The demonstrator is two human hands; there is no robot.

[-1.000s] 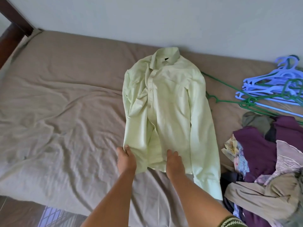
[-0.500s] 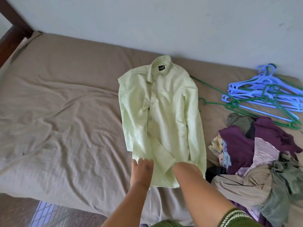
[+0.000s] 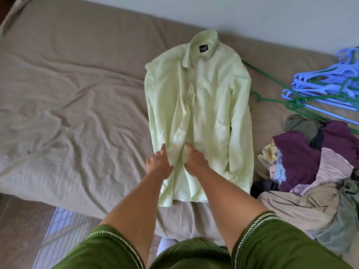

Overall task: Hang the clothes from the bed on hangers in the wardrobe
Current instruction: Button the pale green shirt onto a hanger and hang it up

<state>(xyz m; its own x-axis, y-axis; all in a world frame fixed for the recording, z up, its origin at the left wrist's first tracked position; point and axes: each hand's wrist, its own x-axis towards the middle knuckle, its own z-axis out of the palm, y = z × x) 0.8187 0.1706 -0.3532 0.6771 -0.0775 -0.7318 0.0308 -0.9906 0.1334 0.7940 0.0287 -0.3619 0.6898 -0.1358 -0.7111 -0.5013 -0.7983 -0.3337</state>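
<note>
A pale green long-sleeved shirt [image 3: 211,105] lies flat on the bed [image 3: 77,90], front up, collar toward the wall, both sleeves folded in along its sides. My left hand [image 3: 158,162] rests with straight, spread fingers on the shirt's lower left edge; fabric covers its thumb side. My right hand [image 3: 195,161] is just beside it, fingers curled into a fold of the shirt's front near the button strip. Blue hangers [image 3: 328,82] and green hangers [image 3: 297,104] lie tangled on the bed at the right.
A heap of mixed clothes [image 3: 308,162], purple, beige and grey-green, sits on the bed at the right, close to the shirt. The wall [image 3: 252,14] runs along the far side. Dark floor [image 3: 21,226] shows below the bed's near edge.
Both hands moved up from the shirt's hem to its lower front and came closer together. The shirt's left sleeve now lies folded over the front. The view tilted down.
</note>
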